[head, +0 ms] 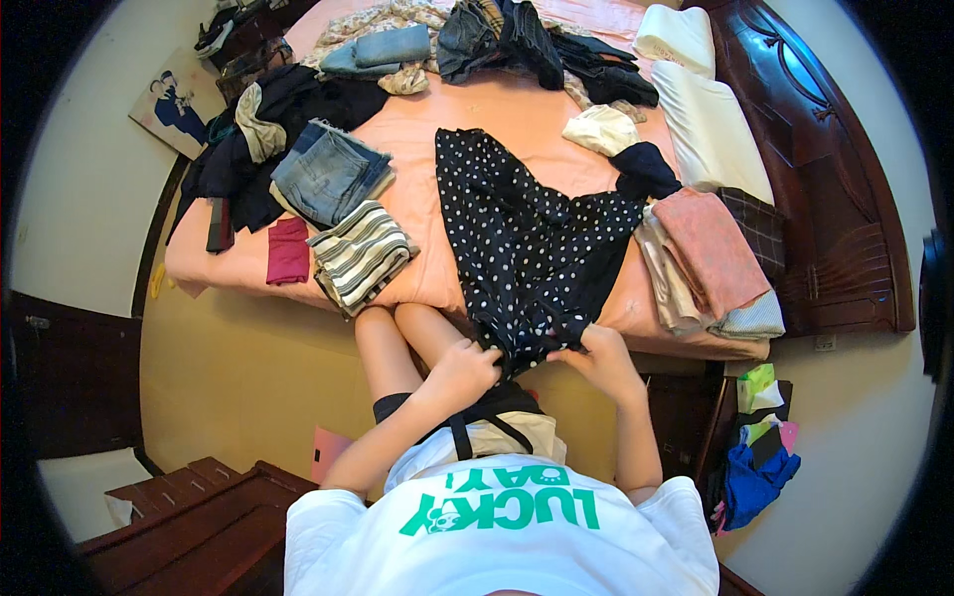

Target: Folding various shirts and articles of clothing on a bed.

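Note:
A black garment with white polka dots lies spread over the front edge of the bed, and its near end hangs toward my lap. My left hand grips that near end on one side. On the other side, my right hand pinches the cloth between thumb and fingers. Two wide legs or panels of the garment fan out away from me across the peach bed sheet. The cloth is bunched between my hands, so its edge there is partly hidden in folds.
Left on the bed are folded jeans, a striped folded garment and a magenta cloth. A pink folded garment tops a stack at right, near white pillows. Dark jeans lie at the far side. A nightstand stands right.

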Tool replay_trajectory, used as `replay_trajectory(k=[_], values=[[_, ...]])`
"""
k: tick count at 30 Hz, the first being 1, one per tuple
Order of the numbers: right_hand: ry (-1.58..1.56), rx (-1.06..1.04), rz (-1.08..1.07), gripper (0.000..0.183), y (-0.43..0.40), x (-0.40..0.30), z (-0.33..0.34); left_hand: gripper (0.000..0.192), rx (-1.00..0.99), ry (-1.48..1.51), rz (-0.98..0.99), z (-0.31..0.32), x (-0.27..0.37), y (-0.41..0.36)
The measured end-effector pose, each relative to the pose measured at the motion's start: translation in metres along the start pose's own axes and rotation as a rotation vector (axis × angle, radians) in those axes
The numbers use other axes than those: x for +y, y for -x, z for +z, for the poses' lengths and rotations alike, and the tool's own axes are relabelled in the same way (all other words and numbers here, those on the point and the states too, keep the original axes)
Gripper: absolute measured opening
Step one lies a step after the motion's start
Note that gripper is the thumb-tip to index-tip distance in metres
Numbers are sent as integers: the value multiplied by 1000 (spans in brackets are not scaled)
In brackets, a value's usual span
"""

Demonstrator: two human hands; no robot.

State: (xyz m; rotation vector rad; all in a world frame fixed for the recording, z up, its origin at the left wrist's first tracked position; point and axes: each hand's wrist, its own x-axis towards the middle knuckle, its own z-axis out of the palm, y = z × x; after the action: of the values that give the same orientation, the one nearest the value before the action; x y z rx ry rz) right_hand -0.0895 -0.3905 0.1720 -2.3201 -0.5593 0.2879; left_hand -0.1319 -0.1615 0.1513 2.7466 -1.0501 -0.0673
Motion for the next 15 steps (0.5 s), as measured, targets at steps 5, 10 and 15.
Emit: replay_trajectory(k=[5,10,15], values=[[20,-22,-422,26,-30,-17,-26,8,-125,17,179,-39,-6,11],[-448,-113,-334,36,-38,-31,-33,6,-189,-11,218,-116,-19,16],[-965,159,-82,27,-52,-39,-18,11,-64,-205,242,-196,-38,4]])
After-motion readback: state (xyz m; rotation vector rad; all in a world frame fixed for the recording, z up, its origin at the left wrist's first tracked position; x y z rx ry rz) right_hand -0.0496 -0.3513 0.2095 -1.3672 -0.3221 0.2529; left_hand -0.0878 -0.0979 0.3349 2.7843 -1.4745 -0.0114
